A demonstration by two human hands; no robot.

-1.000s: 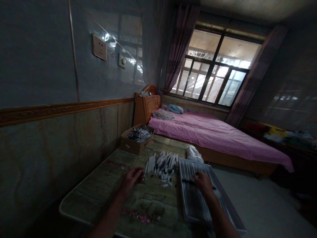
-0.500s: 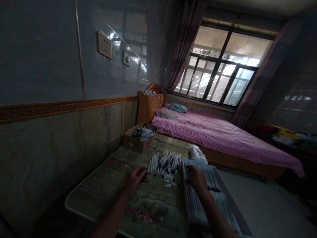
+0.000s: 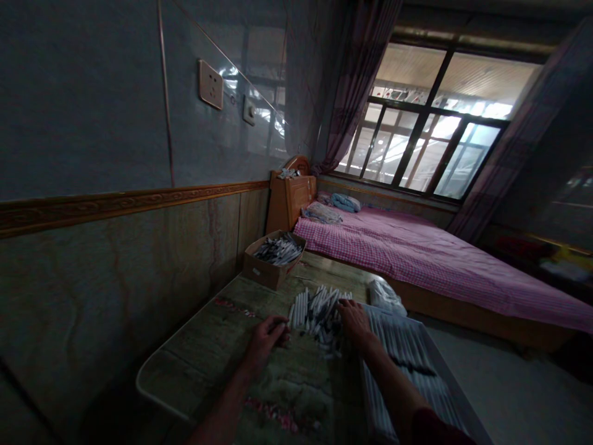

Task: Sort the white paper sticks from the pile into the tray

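Just left of a pile of white pen-like sticks with black parts (image 3: 319,306), my left hand (image 3: 267,337) is closed, thumb against fingers. Whatever it may hold is too dark and small to make out. My right hand (image 3: 354,321) reaches over the right side of the pile, its fingers extended and a little apart, with nothing visible in them. Under my right forearm lies a shallow tray (image 3: 440,395) of long, pale sticks in rows, with dark pieces across the middle. Shorter white and black pieces lie at the pile's near edge, blurred.
A cardboard box (image 3: 259,273) full of similar sticks stands at the table's far left corner. Behind the tray lies a clear plastic bag (image 3: 386,296). The table (image 3: 199,364) has a rounded left corner. A bed (image 3: 393,241) stands beyond, beside the tiled wall (image 3: 199,247).
My right hand has moved left from the tray's upper left part to the pile, its fingers reaching out. My left hand stays beside the pile. The whole view has shifted slightly.
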